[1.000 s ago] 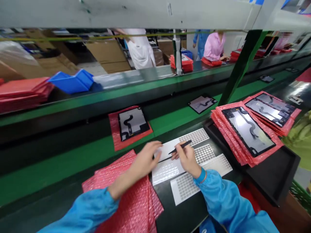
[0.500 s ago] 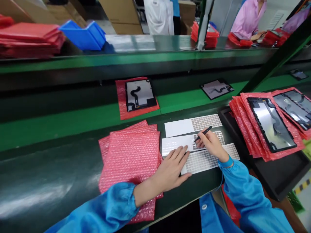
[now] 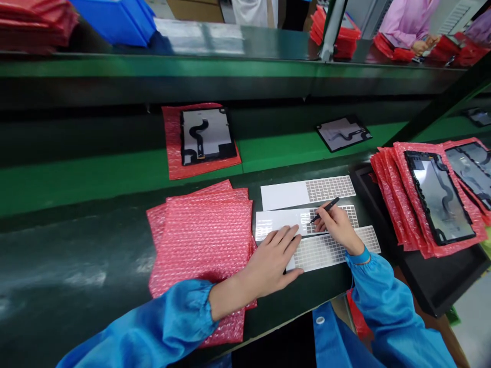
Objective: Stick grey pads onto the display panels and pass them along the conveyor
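Three white sheets of small grid stickers (image 3: 330, 188) lie side by side on the dark bench. My right hand (image 3: 337, 230) is closed on black tweezers (image 3: 325, 210), whose tip touches the middle sheet (image 3: 280, 222). My left hand (image 3: 274, 260) lies flat with its fingers spread, pressing on the near edge of the sheets. A stack of pink bubble-wrap bags (image 3: 205, 240) sits just left of that hand.
On the green conveyor (image 3: 95, 176) a panel rests on a pink bag (image 3: 203, 135), with a bare panel (image 3: 343, 133) further right. A black tray (image 3: 433, 286) at right holds stacked panels on pink bags (image 3: 437, 197). Other people work at the far bench.
My left hand moved from the far sheet down to the near edge of the sheets and flattened. My right hand brought the tweezers to the middle sheet. The view tilted downward.
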The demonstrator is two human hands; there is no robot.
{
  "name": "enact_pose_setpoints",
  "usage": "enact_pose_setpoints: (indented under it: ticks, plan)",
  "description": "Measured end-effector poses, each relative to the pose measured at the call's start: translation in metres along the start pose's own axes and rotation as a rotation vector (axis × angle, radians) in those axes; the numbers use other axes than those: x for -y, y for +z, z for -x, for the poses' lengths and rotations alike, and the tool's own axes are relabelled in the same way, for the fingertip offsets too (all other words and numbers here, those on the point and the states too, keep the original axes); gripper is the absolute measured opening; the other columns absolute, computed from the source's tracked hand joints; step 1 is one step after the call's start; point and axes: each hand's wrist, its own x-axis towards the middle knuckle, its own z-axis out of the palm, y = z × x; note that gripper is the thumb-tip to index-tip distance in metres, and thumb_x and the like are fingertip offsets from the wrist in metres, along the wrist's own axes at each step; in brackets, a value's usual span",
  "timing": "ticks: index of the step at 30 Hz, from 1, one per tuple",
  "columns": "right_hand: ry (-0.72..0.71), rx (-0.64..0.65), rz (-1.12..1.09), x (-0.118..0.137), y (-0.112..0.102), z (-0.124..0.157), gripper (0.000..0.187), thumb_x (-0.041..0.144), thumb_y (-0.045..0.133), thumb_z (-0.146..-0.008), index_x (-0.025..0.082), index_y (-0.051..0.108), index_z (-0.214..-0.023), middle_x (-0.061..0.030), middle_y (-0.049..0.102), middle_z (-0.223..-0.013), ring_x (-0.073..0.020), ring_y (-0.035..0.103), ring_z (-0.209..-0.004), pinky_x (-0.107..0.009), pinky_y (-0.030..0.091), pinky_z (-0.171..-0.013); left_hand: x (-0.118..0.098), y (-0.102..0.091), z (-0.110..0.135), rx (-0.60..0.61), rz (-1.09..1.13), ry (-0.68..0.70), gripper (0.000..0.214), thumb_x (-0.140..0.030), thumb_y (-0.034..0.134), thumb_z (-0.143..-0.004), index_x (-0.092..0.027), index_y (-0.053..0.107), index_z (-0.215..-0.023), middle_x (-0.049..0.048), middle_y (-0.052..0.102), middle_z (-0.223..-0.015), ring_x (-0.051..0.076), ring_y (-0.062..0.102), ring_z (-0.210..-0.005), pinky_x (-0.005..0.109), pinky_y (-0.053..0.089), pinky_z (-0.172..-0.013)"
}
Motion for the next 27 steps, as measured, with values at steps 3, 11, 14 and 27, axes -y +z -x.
enact_pose_setpoints:
  ticks: [3, 11, 14, 27]
  plan:
    - [0.024, 0.004, -0.020, 0.001, 0.000, 0.000, 0.043, 0.062, 0.061, -0.101, 0.019, 0.062, -0.098, -0.0017, 0.075, -0.069, -0.0186, 0.076, -0.054, -0.026, 0.062, -0.050, 0.002, -0.003, -0.002, 0.016, 0.020, 0.002, 0.069, -0.056, 0.057, -0.101, -0.010, 0.053, -0.152, 0.0205, 0.047, -0.166, 0.042, 0.047, -0.148, 0.058, 0.043, -0.118]
    - [0.058, 0.026, -0.024, 0.008, 0.001, 0.000, 0.038, 0.058, 0.063, -0.101, 0.020, 0.060, -0.096, -0.0004, 0.074, -0.067, -0.0173, 0.075, -0.053, -0.024, 0.061, -0.051, 0.008, -0.007, -0.005, 0.042, 0.056, 0.003, 0.064, -0.054, 0.061, -0.099, -0.016, 0.055, -0.151, 0.0171, 0.050, -0.163, 0.040, 0.048, -0.145, 0.057, 0.045, -0.117]
    - [0.110, 0.047, -0.114, 0.009, 0.001, -0.001, 0.041, 0.061, 0.066, -0.097, 0.020, 0.060, -0.095, 0.0000, 0.074, -0.065, -0.0173, 0.074, -0.051, -0.024, 0.059, -0.049, 0.011, -0.012, -0.008, 0.041, 0.108, 0.009, 0.060, -0.053, 0.064, -0.098, -0.019, 0.059, -0.147, 0.0166, 0.054, -0.159, 0.040, 0.050, -0.142, 0.060, 0.047, -0.116]
    - [0.079, -0.036, -0.706, 0.008, 0.007, -0.049, 0.055, 0.071, 0.080, -0.079, 0.022, 0.058, -0.089, -0.0004, 0.075, -0.060, -0.0174, 0.069, -0.041, -0.023, 0.052, -0.041, 0.126, -0.058, -0.160, 0.176, 0.548, -0.281, 0.030, -0.043, 0.067, -0.102, -0.015, 0.071, -0.112, 0.0048, 0.073, -0.102, 0.017, 0.070, -0.086, 0.036, 0.062, -0.079]
